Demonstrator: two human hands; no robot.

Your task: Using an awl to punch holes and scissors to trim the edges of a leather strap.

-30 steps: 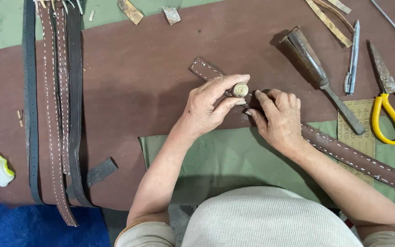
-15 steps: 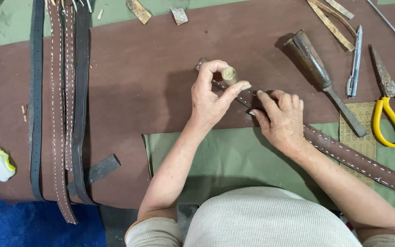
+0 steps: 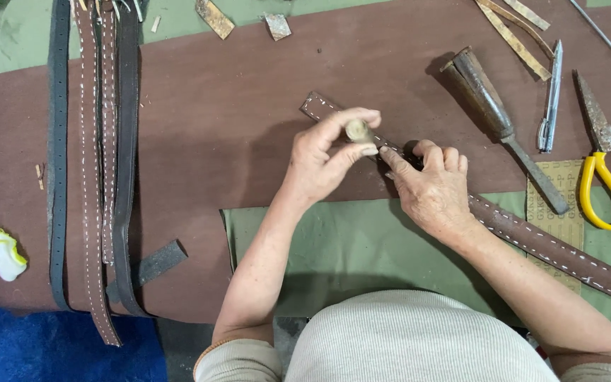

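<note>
Pinching a small round tan piece (image 3: 357, 130) over the stitched brown strap (image 3: 532, 237), the left hand (image 3: 323, 155) risks dropping it, should the strap shift under the flat-pressing right hand (image 3: 431, 189).

Both hands meet at the middle of the view, forearms rising from six o'clock.

The left hand (image 3: 323, 159) comes up from about seven o'clock, forearm bare and nearly straight, wrist bent a little toward three o'clock — thumb and forefinger are pinched together around something small, the other fingers curled loosely behind. The right hand (image 3: 433, 187) enters from about four o'clock, back of the hand upward, knuckles bent, fingertips (image 3: 390, 157) pressed down flat and pointing toward ten o'clock — just beside the left thumb. Both sleeves are pushed back near the elbows.
</note>
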